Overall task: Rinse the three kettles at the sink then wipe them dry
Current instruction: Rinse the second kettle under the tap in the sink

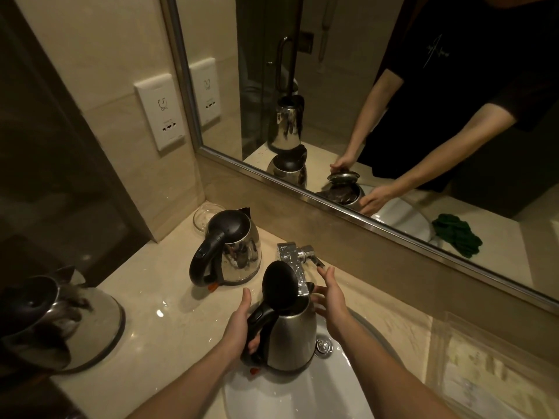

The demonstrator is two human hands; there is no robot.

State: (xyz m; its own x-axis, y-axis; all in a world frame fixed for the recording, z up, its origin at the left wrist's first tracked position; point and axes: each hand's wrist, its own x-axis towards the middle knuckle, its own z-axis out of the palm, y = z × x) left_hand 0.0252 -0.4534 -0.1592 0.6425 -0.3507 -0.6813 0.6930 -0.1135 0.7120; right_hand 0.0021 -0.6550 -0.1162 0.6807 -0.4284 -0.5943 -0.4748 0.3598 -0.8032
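Left hand (242,325) and right hand (331,300) work the open kettle (290,340) over the sink (302,397), lower centre of the frame.

Left fingers wrap the black handle (257,322) and carry the open kettle just above the white basin, its lid (279,287) flipped up against the faucet (292,261). Right fingers are straight and loose, grasping nothing, beside the spout side; whether the palm touches steel I cannot tell. The second kettle (239,252) stands lid-closed on the tabletop (169,322) at centre left, and the third kettle (60,316), blurred, sits at the lower left edge. Judging by the polished steel, the body will be slick when wet and heavier as it fills. The moulded handle looks the sure hold, with a flat palm steadying the wall, and the hinged lid seems the weak part.
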